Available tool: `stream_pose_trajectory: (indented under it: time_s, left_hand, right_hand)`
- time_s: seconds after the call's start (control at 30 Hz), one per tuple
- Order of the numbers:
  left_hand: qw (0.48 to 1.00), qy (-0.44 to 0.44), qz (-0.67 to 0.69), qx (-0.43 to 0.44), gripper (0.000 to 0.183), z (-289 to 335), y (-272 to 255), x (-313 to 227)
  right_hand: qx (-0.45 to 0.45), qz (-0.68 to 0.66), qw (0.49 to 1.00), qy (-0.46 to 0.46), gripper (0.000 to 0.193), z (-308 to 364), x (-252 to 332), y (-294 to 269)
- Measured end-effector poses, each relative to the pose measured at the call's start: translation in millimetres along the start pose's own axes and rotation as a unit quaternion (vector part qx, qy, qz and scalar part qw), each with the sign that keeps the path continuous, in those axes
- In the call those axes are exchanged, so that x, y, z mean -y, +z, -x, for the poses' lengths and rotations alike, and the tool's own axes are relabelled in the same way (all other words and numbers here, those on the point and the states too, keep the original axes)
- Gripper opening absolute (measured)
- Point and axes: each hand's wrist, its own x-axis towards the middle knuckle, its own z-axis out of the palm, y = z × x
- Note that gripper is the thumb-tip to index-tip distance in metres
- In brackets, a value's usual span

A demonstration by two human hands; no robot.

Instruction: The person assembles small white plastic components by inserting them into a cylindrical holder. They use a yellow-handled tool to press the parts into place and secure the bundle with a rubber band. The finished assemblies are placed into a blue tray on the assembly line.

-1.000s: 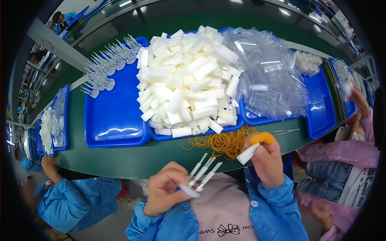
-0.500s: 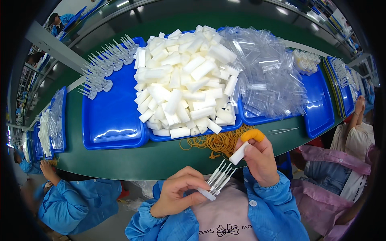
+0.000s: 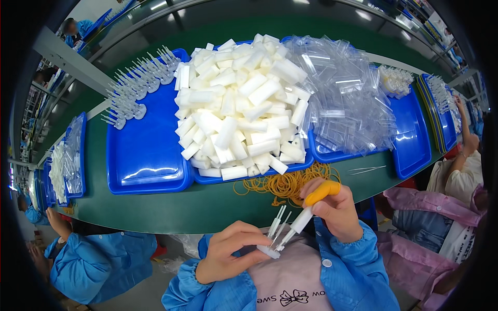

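Observation:
Between its thumb and fingers my left hand [image 3: 228, 254] pinches the base of a small white plastic piece [image 3: 268, 252], from which several thin upright prongs rise. My right hand [image 3: 336, 213] wears a yellow finger cot [image 3: 322, 192] and grips a white foam tube [image 3: 301, 221] by its upper end. The tube is tilted, and its lower end appears to sit around the top of one prong on the right side of the piece. The other prongs, to the left, stand bare. Both hands are above my lap, just off the table's near edge.
A blue tray [image 3: 215, 180] heaped with white foam tubes stands ahead. Clear plastic sleeves [image 3: 347, 98] fill another tray. Yellow rubber bands [image 3: 270, 185] and tweezers [image 3: 367, 169] lie nearby. More pronged pieces [image 3: 139, 83] line the left tray [image 3: 148, 140]. Co-workers sit on both sides.
My right hand has brought the foam tube down to the pronged piece, and it now appears to be over a prong. My left hand has stayed nearly in place.

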Motion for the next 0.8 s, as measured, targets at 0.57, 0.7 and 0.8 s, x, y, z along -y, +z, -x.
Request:
stream_pose_trajectory:
  time_s: [0.57,0.7,0.8]
  left_hand:
    - [0.988,-0.023,0.064,-0.137,0.028,2.0,4.5,11.2]
    - [0.983,-0.028,0.084,-0.161,0.029,2.2,2.9,12.0]
    - [0.978,-0.025,0.109,-0.178,0.029,2.8,3.2,13.6]
  right_hand:
    - [-0.018,0.678,0.7,-0.225,0.022,-78.1,16.5,-19.0]
    - [-0.017,0.665,0.718,-0.206,0.016,-78.8,18.9,-19.0]
    - [-0.067,0.593,0.772,-0.221,0.016,-71.5,27.6,-26.3]
